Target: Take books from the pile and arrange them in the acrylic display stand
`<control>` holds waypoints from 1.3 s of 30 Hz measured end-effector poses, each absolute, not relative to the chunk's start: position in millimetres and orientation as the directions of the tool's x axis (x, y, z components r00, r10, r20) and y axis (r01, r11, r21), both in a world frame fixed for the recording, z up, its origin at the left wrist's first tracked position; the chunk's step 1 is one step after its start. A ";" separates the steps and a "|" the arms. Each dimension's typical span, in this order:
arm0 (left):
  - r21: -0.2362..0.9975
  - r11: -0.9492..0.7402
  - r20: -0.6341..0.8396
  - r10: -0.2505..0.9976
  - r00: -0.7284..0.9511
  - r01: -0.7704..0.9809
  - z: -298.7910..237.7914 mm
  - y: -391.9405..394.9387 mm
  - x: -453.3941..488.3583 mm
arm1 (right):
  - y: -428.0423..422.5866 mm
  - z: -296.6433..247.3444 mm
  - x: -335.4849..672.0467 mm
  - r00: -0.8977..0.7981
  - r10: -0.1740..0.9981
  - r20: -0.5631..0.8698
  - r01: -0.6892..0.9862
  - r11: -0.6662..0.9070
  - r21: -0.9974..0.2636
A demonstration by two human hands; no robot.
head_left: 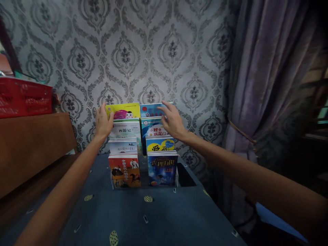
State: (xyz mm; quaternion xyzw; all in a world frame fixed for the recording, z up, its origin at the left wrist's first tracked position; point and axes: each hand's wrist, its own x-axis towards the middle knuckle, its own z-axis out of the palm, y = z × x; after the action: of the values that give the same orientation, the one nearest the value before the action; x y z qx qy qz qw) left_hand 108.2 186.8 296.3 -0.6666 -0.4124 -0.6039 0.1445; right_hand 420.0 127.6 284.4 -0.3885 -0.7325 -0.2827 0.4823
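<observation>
Picture books stand upright in two columns of several rows in a tiered see-through holder [144, 182]. At the left edge of the yellow book [133, 110] in the back row is my left hand [103, 122], its fingers stretched and its thumb apart; whether it touches the book, I cannot tell. My right hand [173, 119] has loosely bent, spread fingers in front of the back-right blue book [151, 110]. Its palm hides part of the book with a carp title [153, 130]. In front stand an orange-red book [125, 172] and a dark blue book [162, 172].
The holder stands on a dark blue patterned cloth [128, 215] against a damask-papered wall [151, 51]. A black opening or flat dark thing [186, 176] lies right of the holder. A red basket [25, 97] sits on a wooden cabinet [38, 147] at left. A purple curtain [253, 85] hangs at right.
</observation>
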 end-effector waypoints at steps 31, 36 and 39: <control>0.049 -0.652 0.875 0.393 0.282 0.757 335.4 215.3 164.1 | 191.9 340.7 371.3 -0.266 0.535 0.802 0.936 0.343 0.081; 0.079 -0.638 0.877 0.409 0.251 0.766 338.4 214.2 167.9 | 188.6 340.3 373.6 -0.293 0.524 0.799 0.919 0.385 0.085; 0.102 -0.613 0.865 0.443 0.234 0.783 342.8 210.3 170.1 | 189.2 341.9 374.2 -0.300 0.521 0.799 0.912 0.402 0.080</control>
State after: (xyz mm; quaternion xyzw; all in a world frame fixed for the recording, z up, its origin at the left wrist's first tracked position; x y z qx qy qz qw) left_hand 170.1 210.3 342.8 -0.7644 -0.4011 -0.4713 0.1806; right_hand 374.2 189.2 341.9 -0.4726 -0.7580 -0.2748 0.3557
